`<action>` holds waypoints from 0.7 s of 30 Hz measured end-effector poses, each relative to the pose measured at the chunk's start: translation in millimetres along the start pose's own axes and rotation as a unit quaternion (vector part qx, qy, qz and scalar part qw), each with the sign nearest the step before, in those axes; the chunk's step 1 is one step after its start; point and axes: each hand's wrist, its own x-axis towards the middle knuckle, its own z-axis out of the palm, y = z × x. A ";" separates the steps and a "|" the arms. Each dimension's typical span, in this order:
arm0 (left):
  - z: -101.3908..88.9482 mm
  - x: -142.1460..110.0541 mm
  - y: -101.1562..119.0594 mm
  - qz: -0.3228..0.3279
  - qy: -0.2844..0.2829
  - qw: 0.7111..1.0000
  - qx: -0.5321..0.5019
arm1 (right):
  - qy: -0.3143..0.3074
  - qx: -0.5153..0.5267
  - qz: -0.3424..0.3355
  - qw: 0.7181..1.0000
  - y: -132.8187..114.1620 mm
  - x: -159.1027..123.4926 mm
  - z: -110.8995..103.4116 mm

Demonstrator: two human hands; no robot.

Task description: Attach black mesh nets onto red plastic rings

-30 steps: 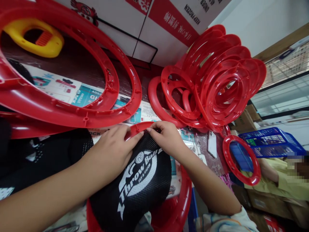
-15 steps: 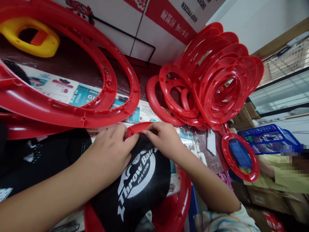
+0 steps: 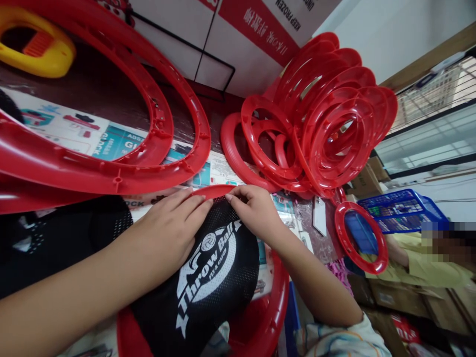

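Altogether, two hands [image 3: 174, 225] [image 3: 258, 213] on one cloth [image 3: 219, 267]

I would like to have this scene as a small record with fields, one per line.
Left hand: on top edge of black mesh fabric with white "Throw Ball" print; grip unclear
Right hand: finger and thumb pinching same edge
Upper left: large red plastic rings, yellow plastic handle
Right of centre: pile of red plastic rings
Far right: blue plastic basket
Behind: white-and-red printed carton
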 end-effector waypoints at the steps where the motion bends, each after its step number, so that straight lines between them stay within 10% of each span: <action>1: -0.4 0.3 0.1 -0.002 0.000 1.000 0.001 | 0.001 -0.005 0.001 1.000 -0.4 0.4 -0.1; 21: -3.6 -3.1 -2.3 -0.005 -0.027 1.000 -0.010 | -0.035 -0.121 0.029 0.992 -15.6 11.8 -2.3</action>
